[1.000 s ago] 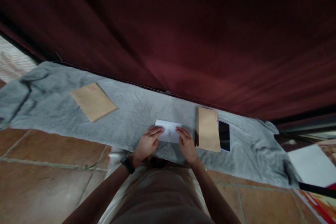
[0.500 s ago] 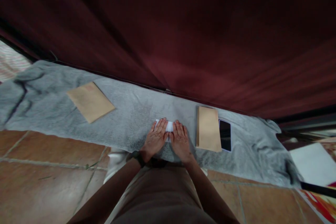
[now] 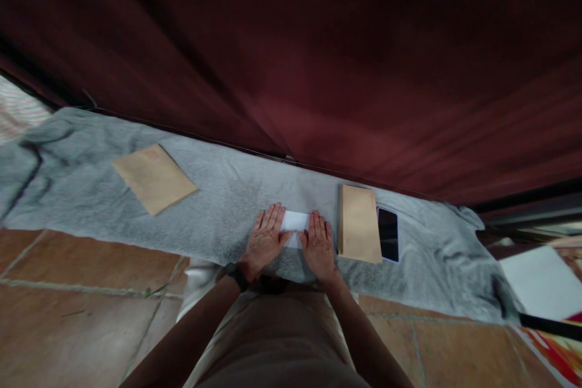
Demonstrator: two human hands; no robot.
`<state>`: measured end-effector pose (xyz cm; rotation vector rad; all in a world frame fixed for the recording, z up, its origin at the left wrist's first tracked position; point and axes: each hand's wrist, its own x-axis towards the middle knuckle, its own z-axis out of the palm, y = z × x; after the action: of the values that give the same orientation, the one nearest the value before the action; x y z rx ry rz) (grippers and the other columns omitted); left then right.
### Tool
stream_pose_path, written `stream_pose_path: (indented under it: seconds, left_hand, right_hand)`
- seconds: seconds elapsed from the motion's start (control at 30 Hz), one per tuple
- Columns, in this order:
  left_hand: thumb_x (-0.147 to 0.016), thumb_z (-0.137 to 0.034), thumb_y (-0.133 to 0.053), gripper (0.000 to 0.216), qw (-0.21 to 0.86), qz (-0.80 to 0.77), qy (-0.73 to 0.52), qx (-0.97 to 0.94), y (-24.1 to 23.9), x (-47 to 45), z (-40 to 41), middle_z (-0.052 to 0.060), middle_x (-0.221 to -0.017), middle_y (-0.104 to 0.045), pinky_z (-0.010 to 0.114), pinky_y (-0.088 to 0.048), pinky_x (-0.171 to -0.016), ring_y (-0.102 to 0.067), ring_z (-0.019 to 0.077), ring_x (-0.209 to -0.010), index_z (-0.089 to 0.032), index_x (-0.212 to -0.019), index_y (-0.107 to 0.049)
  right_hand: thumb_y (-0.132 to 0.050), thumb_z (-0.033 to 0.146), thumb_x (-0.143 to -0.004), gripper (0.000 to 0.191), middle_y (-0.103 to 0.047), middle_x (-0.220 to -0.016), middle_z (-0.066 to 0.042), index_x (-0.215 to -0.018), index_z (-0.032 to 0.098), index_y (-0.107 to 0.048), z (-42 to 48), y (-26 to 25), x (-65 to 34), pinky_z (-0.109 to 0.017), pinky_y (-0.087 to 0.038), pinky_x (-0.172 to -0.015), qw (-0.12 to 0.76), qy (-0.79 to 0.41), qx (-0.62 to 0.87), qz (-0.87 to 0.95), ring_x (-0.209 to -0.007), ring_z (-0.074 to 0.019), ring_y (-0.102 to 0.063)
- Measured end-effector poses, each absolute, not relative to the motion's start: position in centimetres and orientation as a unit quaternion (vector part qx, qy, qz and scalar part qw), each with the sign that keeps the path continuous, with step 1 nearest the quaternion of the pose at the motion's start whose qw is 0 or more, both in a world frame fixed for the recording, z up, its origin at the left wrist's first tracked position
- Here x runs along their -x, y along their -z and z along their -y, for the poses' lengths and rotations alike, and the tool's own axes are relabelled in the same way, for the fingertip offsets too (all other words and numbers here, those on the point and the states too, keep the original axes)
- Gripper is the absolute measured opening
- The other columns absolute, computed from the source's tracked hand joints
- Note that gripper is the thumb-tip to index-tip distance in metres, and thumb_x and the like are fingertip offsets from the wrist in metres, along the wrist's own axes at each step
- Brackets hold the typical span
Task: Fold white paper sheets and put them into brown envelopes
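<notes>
A small folded white paper (image 3: 294,222) lies on a grey towel (image 3: 227,194) spread over the tiled floor. My left hand (image 3: 264,239) lies flat on the paper's left end, fingers stretched out, a dark band on its wrist. My right hand (image 3: 318,244) presses flat on the paper's right end, fingers also extended. Only the middle strip of the paper shows between them.
A brown envelope stack (image 3: 359,224) lies just right of my right hand, with a dark phone (image 3: 388,234) beside it. Another brown envelope (image 3: 153,177) rests on the towel at left. A dark red curtain (image 3: 318,60) hangs behind. White sheets (image 3: 541,282) lie at far right.
My hands moved from holding the paper's ends to lying flat over it, then slid slightly apart, uncovering its middle. The paper looks shorter than a second ago.
</notes>
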<state>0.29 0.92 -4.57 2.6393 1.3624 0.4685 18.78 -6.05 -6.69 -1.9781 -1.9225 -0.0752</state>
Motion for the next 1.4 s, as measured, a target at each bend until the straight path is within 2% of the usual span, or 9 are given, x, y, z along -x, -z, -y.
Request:
stream_pose_path:
  seconds: [0.13,0.33,0.53,0.9,1.03,1.13,1.23,1.3,1.4]
  left_hand:
    - [-0.105,-0.050,-0.039,0.070,0.063,-0.464,-0.154,-0.870,4.9,0.2,-1.1,0.021,-0.164,-0.040,0.054,-0.026,-0.128,-0.035,0.0328,-0.155,-0.006,-0.159,-0.039]
    - [-0.105,-0.056,-0.039,0.073,0.048,-0.467,-0.158,-0.869,5.1,0.7,-1.2,0.020,-0.164,-0.040,0.054,-0.026,-0.127,-0.036,0.0325,-0.155,-0.008,-0.160,-0.037]
    - [-0.102,-0.060,-0.043,0.078,0.050,-0.465,-0.153,-0.871,5.0,0.6,-1.2,0.022,-0.164,-0.039,0.054,-0.026,-0.127,-0.034,0.0338,-0.155,-0.006,-0.159,-0.039]
    - [-0.105,-0.052,-0.039,0.071,0.050,-0.493,-0.167,-0.853,5.4,1.5,-1.0,0.020,-0.163,-0.042,0.057,-0.027,-0.126,-0.037,0.0342,-0.154,-0.010,-0.162,-0.034]
    - [-0.105,-0.052,-0.038,0.071,0.047,-0.496,-0.164,-0.851,5.4,1.9,-1.1,0.019,-0.162,-0.044,0.056,-0.027,-0.126,-0.037,0.0341,-0.154,-0.010,-0.162,-0.034]
    - [-0.106,-0.052,-0.037,0.070,0.045,-0.495,-0.170,-0.851,5.2,1.9,-1.0,0.019,-0.161,-0.045,0.056,-0.027,-0.126,-0.037,0.0336,-0.154,-0.011,-0.162,-0.034]
    - [-0.107,-0.049,-0.037,0.066,0.050,-0.485,-0.179,-0.854,5.0,2.1,-0.9,0.019,-0.160,-0.047,0.055,-0.028,-0.126,-0.038,0.0325,-0.153,-0.012,-0.162,-0.036]
    - [-0.108,-0.046,-0.035,0.063,0.061,-0.481,-0.183,-0.855,5.0,2.3,-1.0,0.018,-0.160,-0.048,0.055,-0.029,-0.126,-0.040,0.0315,-0.153,-0.012,-0.161,-0.038]
    - [-0.109,-0.044,-0.034,0.059,0.088,-0.481,-0.199,-0.849,4.9,2.5,-1.3,0.017,-0.159,-0.050,0.054,-0.030,-0.126,-0.042,0.0299,-0.151,-0.014,-0.160,-0.038]
  right_hand:
    - [-0.036,0.038,-0.111,0.062,-0.039,-0.164,-0.024,-0.164,0.006,-0.028,6.3,6.8,-18.8,-0.057,-0.032,-0.124,0.197,0.032,0.706,0.679,-0.153,-0.0331,-0.037]
    - [-0.037,0.040,-0.111,0.063,-0.040,-0.163,-0.024,-0.164,0.005,-0.028,6.5,6.6,-18.9,-0.056,-0.033,-0.124,0.196,0.042,0.709,0.677,-0.154,-0.0328,-0.037]
    - [-0.036,0.036,-0.111,0.063,-0.037,-0.165,-0.023,-0.165,0.006,-0.022,7.0,6.0,-17.9,-0.055,-0.032,-0.124,0.199,0.032,0.698,0.687,-0.154,-0.0312,-0.036]
    - [-0.040,0.034,-0.110,0.055,-0.047,-0.161,-0.017,-0.160,0.012,-0.039,8.0,5.9,-18.4,-0.054,-0.031,-0.124,0.200,0.002,0.691,0.694,-0.148,-0.0310,-0.045]
    - [-0.040,0.024,-0.108,0.045,-0.061,-0.149,-0.015,-0.149,0.015,-0.054,6.0,5.4,-19.5,-0.049,-0.037,-0.119,0.223,-0.031,0.693,0.685,-0.138,-0.0272,-0.053]
    - [-0.044,0.020,-0.104,0.044,-0.063,-0.143,-0.016,-0.146,0.016,-0.058,3.6,5.1,-20.0,-0.047,-0.044,-0.111,0.236,-0.040,0.710,0.663,-0.131,-0.0286,-0.056]
    - [-0.051,0.016,-0.098,0.043,-0.066,-0.134,-0.016,-0.139,0.018,-0.064,1.6,4.7,-20.3,-0.048,-0.047,-0.106,0.210,-0.062,0.725,0.654,-0.122,-0.0302,-0.060]
    - [-0.057,0.013,-0.095,0.038,-0.068,-0.127,-0.015,-0.130,0.019,-0.070,0.8,4.3,-20.5,-0.047,-0.048,-0.104,0.192,-0.081,0.732,0.648,-0.117,-0.0304,-0.062]
    - [-0.058,0.008,-0.092,0.028,-0.072,-0.109,-0.011,-0.105,0.022,-0.078,0.3,3.5,-20.8,-0.040,-0.053,-0.096,0.206,-0.111,0.723,0.650,-0.102,-0.0270,-0.067]
